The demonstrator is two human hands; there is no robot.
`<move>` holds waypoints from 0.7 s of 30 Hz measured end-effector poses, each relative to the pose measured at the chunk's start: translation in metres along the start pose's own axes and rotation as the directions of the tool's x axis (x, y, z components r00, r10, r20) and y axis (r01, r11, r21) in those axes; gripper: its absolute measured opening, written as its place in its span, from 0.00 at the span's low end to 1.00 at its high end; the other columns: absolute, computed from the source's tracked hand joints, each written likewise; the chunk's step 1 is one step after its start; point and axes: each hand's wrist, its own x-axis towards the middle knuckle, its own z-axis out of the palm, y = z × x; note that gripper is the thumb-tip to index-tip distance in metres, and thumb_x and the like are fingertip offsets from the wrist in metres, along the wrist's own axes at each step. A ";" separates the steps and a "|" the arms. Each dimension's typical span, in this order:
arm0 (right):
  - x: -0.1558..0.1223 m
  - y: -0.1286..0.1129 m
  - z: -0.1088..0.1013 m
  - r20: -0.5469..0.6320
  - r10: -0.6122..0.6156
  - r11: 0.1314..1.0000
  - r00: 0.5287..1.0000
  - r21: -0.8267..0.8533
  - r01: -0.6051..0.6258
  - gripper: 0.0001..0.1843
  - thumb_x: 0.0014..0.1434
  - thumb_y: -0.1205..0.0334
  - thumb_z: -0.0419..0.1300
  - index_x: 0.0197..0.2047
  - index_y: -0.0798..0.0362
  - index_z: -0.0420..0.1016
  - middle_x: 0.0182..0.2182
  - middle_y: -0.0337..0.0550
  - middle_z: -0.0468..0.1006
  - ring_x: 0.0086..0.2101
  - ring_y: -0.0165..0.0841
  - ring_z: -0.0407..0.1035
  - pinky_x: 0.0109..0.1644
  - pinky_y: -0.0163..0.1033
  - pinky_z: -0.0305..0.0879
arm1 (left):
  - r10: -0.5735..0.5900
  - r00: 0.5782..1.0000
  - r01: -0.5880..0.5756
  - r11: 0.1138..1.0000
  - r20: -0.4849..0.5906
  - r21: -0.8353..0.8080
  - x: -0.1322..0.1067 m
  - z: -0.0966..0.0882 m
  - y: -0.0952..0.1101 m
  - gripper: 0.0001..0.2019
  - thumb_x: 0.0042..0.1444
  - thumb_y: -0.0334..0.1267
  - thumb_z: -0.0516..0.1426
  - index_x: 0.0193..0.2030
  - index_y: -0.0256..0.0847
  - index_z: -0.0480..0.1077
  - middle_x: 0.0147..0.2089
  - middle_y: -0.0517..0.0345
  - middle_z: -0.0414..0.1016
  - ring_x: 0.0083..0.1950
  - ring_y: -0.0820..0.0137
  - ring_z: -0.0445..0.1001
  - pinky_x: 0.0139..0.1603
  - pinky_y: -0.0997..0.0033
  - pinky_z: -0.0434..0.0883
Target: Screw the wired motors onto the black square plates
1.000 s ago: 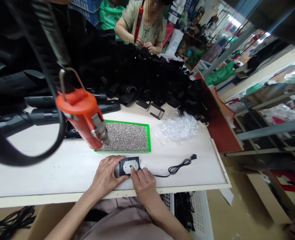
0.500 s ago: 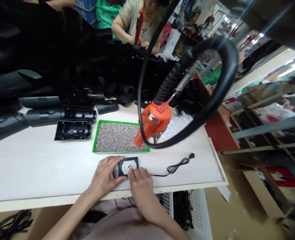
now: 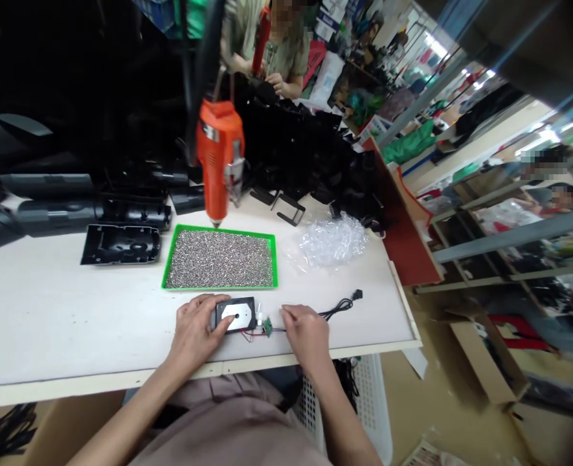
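My left hand (image 3: 193, 333) grips the left end of a black plastic housing (image 3: 235, 314), which has a white panel with a round hole. Just right of the housing lies a small green circuit board (image 3: 268, 327) with thin red and black wires. My right hand (image 3: 308, 334) rests over a black power cable (image 3: 337, 312), whose plug (image 3: 358, 294) lies further right. An orange electric screwdriver (image 3: 218, 152) hangs above a green-rimmed tray (image 3: 218, 228) of small screws, well away from both hands.
A black plastic cover (image 3: 120, 244) lies on the white workbench (image 3: 72, 310), left of the tray. A bubble-wrap bag (image 3: 333, 239) sits to the tray's right. Black plastic parts (image 3: 291, 149) are heaped along the back, where a co-worker (image 3: 267, 48) uses a red tool. A white crate (image 3: 368, 401) stands below the bench.
My right hand has moved off the housing to the right, and the green circuit board now shows. The orange screwdriver has swung left and hangs higher, and the view has shifted.
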 end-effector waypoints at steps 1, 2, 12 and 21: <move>0.005 0.003 0.003 0.084 0.032 0.999 0.996 -0.012 -0.031 0.14 0.66 0.60 0.54 0.39 0.52 0.81 0.34 0.47 0.83 0.35 0.36 0.75 0.40 0.39 0.67 | -0.005 1.000 0.005 1.000 -0.003 0.003 0.000 0.000 0.000 0.16 0.58 0.46 0.55 0.52 0.45 0.69 0.49 0.52 0.78 0.55 0.55 0.70 0.55 0.50 0.61; 0.009 0.003 0.007 0.173 0.047 0.999 0.984 -0.029 -0.042 0.13 0.64 0.58 0.56 0.39 0.51 0.82 0.34 0.47 0.82 0.36 0.38 0.75 0.42 0.40 0.67 | -0.009 1.000 0.009 1.000 -0.007 0.005 0.001 0.000 0.000 0.17 0.58 0.46 0.55 0.52 0.45 0.69 0.49 0.52 0.78 0.55 0.55 0.70 0.55 0.50 0.60; 0.007 -0.018 0.030 0.311 0.054 0.998 0.949 -0.042 -0.043 0.16 0.58 0.61 0.61 0.50 0.48 0.77 0.44 0.49 0.78 0.44 0.44 0.71 0.48 0.47 0.65 | -0.011 0.999 0.012 1.000 -0.040 0.024 -0.002 0.002 0.002 0.18 0.59 0.46 0.53 0.54 0.45 0.70 0.51 0.51 0.77 0.55 0.55 0.70 0.56 0.52 0.61; 0.005 -0.008 0.038 0.149 0.002 0.987 0.989 0.157 -0.026 0.17 0.60 0.66 0.57 0.53 0.56 0.70 0.41 0.48 0.80 0.43 0.39 0.72 0.52 0.44 0.63 | 0.030 0.996 -0.027 0.999 -0.085 0.034 -0.002 0.007 -0.002 0.18 0.60 0.48 0.52 0.53 0.45 0.70 0.51 0.51 0.78 0.55 0.56 0.71 0.54 0.54 0.62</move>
